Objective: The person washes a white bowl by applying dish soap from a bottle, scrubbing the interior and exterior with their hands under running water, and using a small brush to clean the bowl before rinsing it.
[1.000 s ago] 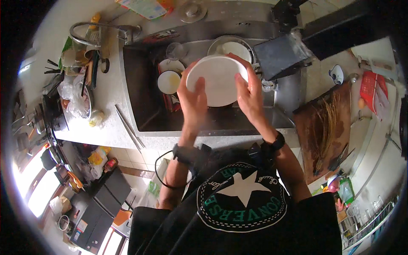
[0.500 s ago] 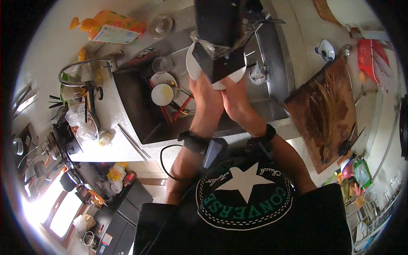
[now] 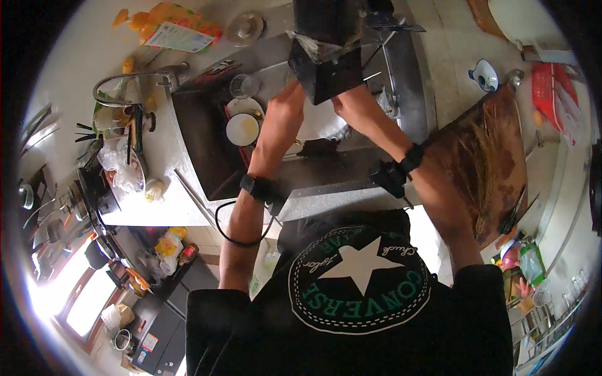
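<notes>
Since the earlier pictures, the white plate (image 3: 323, 119) is being carried lower and farther over the sink, and it is now being partly hidden by a dark boxy object (image 3: 326, 69) that is hanging in front of the camera at the top of the view. Both hands are being kept on the plate: the left hand (image 3: 290, 100) is being held against its left edge and the right hand (image 3: 348, 103) against its right edge, but the fingers are being covered by the dark object, so how they are curled cannot be told. The plate is being held above the sink basin (image 3: 200, 144), just right of a white bowl (image 3: 242, 128) with a pale inside that is being left standing among other dishes. A glass (image 3: 244, 84) is being seen just behind that bowl, and a curved metal faucet (image 3: 135, 78) is being shown arching over the counter at the left. Dark bands are being worn on both wrists, and a thin black cable (image 3: 235, 229) is being seen looping down from the left one. A wooden cutting board (image 3: 486, 156) is lying on the counter to the right, well apart from the hands, and a small blue and white bowl (image 3: 483, 75) is being seen beyond it. An orange and yellow packet (image 3: 175, 28) is lying at the back of the counter, behind the faucet.
</notes>
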Demonstrator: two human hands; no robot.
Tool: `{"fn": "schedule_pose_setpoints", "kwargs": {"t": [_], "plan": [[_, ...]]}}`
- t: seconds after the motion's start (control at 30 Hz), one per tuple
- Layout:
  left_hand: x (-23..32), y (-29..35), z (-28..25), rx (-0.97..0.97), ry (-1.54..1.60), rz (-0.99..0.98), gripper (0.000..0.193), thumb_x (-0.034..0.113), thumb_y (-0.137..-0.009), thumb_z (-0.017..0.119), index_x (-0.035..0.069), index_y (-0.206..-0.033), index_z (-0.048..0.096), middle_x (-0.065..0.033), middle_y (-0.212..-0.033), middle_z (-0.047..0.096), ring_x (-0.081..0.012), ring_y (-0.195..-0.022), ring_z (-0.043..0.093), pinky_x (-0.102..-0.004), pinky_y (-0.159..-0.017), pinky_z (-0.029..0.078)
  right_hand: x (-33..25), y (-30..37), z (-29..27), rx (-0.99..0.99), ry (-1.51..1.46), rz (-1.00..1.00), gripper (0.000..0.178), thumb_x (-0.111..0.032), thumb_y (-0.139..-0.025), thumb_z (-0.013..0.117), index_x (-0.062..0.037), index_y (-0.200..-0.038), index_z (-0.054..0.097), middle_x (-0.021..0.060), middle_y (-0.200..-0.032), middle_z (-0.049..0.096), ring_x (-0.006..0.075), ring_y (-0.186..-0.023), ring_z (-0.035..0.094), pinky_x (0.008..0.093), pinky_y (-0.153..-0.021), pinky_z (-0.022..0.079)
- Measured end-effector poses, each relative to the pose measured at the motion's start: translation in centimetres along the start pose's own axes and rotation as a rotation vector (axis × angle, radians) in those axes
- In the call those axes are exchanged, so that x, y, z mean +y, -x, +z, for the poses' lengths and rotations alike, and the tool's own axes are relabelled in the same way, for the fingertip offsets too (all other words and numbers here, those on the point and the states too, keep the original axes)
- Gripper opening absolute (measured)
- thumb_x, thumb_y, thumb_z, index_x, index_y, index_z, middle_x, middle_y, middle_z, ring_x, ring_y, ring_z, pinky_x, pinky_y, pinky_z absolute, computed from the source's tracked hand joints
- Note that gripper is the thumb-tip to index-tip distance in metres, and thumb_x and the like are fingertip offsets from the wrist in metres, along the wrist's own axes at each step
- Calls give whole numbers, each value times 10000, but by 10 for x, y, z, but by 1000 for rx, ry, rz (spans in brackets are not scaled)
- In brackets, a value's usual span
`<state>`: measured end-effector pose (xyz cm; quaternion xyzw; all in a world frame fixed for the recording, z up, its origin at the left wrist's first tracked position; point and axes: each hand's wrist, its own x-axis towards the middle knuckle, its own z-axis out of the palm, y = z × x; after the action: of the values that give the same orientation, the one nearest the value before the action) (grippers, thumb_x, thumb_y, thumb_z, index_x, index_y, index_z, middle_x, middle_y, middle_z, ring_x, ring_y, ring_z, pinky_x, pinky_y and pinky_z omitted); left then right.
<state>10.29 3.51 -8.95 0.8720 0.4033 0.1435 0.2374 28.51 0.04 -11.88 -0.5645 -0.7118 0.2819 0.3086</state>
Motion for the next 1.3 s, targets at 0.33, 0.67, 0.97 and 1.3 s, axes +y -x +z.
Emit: {"fn": "schedule_pose_setpoints", "kwargs": {"t": [0.33,0.67,0.97,1.3], "plan": [[22,41,56,234,369,-436,197,33,-778,600,-60,-951,615,-224,-889,653,-286,-824,628,-370,-762,490,-47,0,29,431,-1085,771,608,48,-675,425,-35,-1278,445,73,-1066,590,172,-961,552,288,-860,419],[12,-11,17,470,1284,-929,315,53,-809,496,13,-1117,546,-87,-934,609,-197,-845,588,-330,-730,481,-3,2,7,33,-984,429,338,-101,-824,519,14,-1141,529,72,-1006,613,168,-915,575,310,-801,451],[4,-5,15,-199,670,-219,282,159,-876,513,10,-1112,553,-93,-975,631,-224,-845,619,-332,-773,489,-20,4,-58,-194,-928,766,416,-177,-847,573,-25,-1224,482,117,-1096,591,200,-1040,554,309,-867,441],[50,4,39,63,695,-170,374,80,-818,536,30,-1189,525,-148,-1074,613,-356,-995,581,-372,-890,452,-22,7,-23,360,-1197,585,455,-290,-861,616,-63,-1239,504,18,-1159,564,159,-1086,507,297,-941,366]]}}
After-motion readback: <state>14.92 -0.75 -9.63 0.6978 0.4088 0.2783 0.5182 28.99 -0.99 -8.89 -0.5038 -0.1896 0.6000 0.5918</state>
